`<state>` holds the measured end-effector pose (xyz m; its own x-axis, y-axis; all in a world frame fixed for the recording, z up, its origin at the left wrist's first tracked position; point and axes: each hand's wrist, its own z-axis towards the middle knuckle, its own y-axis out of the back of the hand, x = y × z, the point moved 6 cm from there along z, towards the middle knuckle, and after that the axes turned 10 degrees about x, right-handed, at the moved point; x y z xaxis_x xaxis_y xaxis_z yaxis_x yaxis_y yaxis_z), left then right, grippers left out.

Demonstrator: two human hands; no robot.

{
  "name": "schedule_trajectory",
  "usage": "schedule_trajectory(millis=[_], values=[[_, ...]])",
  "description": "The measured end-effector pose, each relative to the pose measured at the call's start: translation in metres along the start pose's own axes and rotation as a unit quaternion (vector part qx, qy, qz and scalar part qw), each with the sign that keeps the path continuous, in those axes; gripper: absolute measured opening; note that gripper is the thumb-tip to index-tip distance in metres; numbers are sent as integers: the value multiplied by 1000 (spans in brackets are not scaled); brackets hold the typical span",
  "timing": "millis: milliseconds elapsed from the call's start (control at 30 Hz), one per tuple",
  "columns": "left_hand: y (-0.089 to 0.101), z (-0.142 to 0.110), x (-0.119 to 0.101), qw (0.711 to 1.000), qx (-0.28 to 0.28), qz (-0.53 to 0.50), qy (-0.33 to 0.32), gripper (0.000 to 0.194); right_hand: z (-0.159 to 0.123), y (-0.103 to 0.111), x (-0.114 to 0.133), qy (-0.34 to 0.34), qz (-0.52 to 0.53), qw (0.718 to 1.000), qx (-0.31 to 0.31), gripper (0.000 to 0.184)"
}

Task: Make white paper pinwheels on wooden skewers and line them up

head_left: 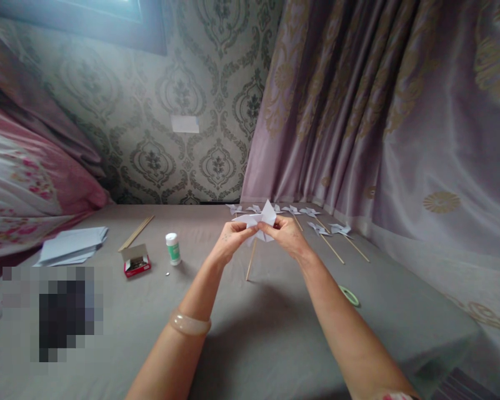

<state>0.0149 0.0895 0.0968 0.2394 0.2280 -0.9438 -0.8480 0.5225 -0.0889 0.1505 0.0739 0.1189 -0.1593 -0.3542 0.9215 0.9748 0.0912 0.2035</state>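
Observation:
A white paper pinwheel (268, 213) is held up in front of me over the grey-covered table. My left hand (232, 238) pinches it from the left and my right hand (286, 232) from the right, thumbs meeting near its centre. Below the paper a thin wooden stick (251, 261) slants down, its lower end near the cloth. How the stick joins the paper is hidden behind my fingers. Several similar pinwheels on sticks, one of them a pinwheel (318, 229) at the right, lie farther back on the table.
On the left lie a stack of white paper (73, 245), wooden sticks (137, 232), an open small red box (136, 266) and a white-green glue stick (173, 249). Green scissors handles (350, 296) show beside my right forearm. The grey tablecloth (241, 344) reaches an edge at the right.

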Motion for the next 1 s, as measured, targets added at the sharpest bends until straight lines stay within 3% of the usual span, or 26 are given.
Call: schedule_trajectory(millis=[467, 733, 1000], values=[[11, 1, 2, 1000, -8, 3, -2, 37, 13, -11, 0, 21, -10, 999, 21, 30], [18, -1, -1, 999, -39, -1, -15, 36, 22, -20, -4, 54, -25, 998, -1, 24], [19, -1, 0, 999, -48, 10, -17, 33, 23, -20, -1, 45, 24, 997, 53, 27]])
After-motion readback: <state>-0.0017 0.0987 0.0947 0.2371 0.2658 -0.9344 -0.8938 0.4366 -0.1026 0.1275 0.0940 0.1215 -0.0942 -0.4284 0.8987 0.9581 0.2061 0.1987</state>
